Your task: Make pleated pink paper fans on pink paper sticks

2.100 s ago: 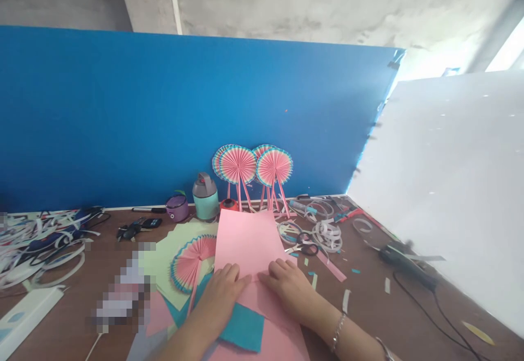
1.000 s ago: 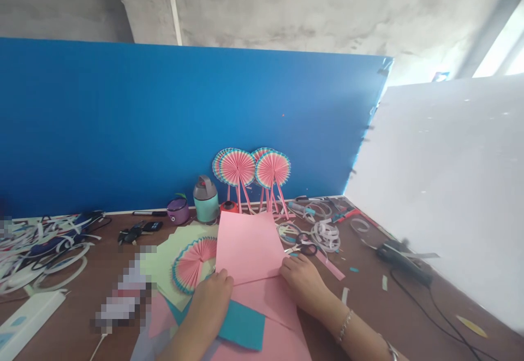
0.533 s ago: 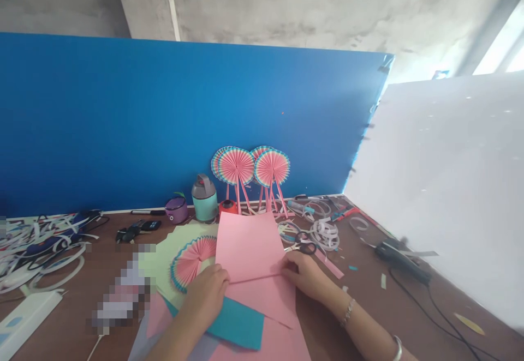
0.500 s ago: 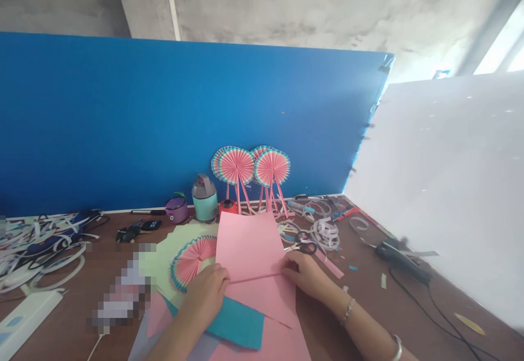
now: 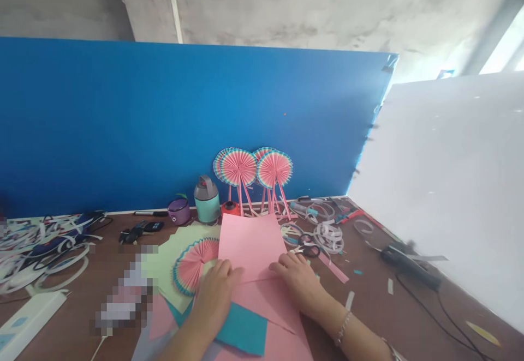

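Note:
A sheet of pink paper lies in front of me with a crease or folded edge across its near side. My left hand is closed at the left end of that edge, thumb toward the middle. At the right end my right hand bends its fingers down onto the same sheet. Under them lie more pink paper and a teal paper piece. Left of the sheet, a pleated pink fan with a teal rim rests on pale green paper, partly covered by the sheet and my left hand.
Several finished round paper fans lean against the blue partition. Scissors and curled paper strips lie right. A turquoise flask, a purple pot, keys and a power strip stand or lie left.
Both hands have shifted from the outer ends of the folded edge toward its middle and now press on top of the pink sheet. The view has moved slightly.

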`<state>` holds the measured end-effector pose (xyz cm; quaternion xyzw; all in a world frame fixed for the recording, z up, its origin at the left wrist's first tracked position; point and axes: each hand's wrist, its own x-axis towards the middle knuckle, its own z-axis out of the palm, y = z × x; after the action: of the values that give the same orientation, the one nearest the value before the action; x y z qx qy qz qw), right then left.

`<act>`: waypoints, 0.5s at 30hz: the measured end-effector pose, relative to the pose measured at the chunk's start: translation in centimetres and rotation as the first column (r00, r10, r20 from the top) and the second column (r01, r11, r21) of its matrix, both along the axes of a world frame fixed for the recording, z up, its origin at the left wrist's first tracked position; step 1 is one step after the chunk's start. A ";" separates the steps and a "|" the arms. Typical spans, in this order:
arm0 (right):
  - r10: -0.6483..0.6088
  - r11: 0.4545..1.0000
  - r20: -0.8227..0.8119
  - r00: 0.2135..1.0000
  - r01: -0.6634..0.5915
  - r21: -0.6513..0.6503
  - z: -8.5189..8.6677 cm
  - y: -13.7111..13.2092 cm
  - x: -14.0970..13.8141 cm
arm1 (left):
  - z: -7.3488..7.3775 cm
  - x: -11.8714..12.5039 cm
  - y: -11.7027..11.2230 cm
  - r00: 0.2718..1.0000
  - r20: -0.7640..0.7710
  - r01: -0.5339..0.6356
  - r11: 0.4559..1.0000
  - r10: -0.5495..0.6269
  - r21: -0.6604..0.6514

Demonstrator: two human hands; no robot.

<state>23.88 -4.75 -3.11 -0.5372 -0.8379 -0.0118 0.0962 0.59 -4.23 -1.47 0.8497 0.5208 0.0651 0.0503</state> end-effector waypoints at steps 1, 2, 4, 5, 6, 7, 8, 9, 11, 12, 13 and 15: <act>0.048 0.999 0.053 0.997 -0.049 0.006 0.0 -0.1 -0.2 | 0.1 0.2 -0.1 0.999 -0.020 0.033 0.999 -0.033 -0.001; 0.088 0.996 0.088 0.992 -0.089 0.009 0.0 -0.2 -0.4 | 0.1 0.4 -0.2 0.997 -0.047 0.063 0.998 -0.064 -0.004; 0.141 0.990 0.114 0.983 -0.143 0.013 0.2 -0.3 -0.5 | 0.2 0.7 -0.3 0.990 -0.094 0.105 0.994 -0.106 -0.018; 0.155 0.987 0.116 0.981 -0.158 0.013 0.3 -0.3 -0.5 | 0.3 0.8 -0.3 0.986 -0.117 0.118 0.993 -0.120 -0.024; 0.161 0.987 0.116 0.980 -0.163 0.013 0.4 -0.3 -0.5 | 0.3 0.9 -0.3 0.982 -0.139 0.125 0.992 -0.128 -0.030; 0.162 0.986 0.117 0.980 -0.165 0.016 0.5 -0.3 -0.5 | 0.4 0.9 -0.4 0.978 -0.160 0.131 0.991 -0.135 -0.035; 0.162 0.986 0.120 0.979 -0.165 0.022 0.5 -0.4 -0.5 | 0.4 1.0 -0.4 0.973 -0.181 0.134 0.990 -0.139 -0.042; 0.157 0.986 0.127 0.979 -0.163 0.036 0.5 -0.4 -0.5 | 0.5 1.2 -0.5 0.969 -0.202 0.133 0.990 -0.140 -0.051; 0.156 0.982 0.153 0.976 -0.170 0.083 0.1 -0.4 -0.6 | 0.4 1.5 -0.9 0.965 -0.231 0.116 0.992 -0.125 -0.056; 0.159 0.977 0.170 0.973 -0.180 0.117 -0.2 -0.4 -0.8 | 0.3 1.7 -1.1 0.966 -0.234 0.100 0.994 -0.108 -0.042; 0.158 0.970 0.188 0.969 -0.188 0.156 -0.6 -0.5 -0.9 | 0.1 2.0 -1.3 0.971 -0.225 0.079 0.997 -0.081 -0.016; 0.150 0.955 0.214 0.965 -0.197 0.222 -1.2 -0.7 -1.4 | -0.3 2.4 -1.6 0.981 -0.188 0.061 0.998 -0.055 0.028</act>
<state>22.52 -5.40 -4.34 -0.4417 -0.8796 -0.1579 0.0790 2.98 -5.88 -1.79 0.8676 0.4970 -0.0079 -0.0114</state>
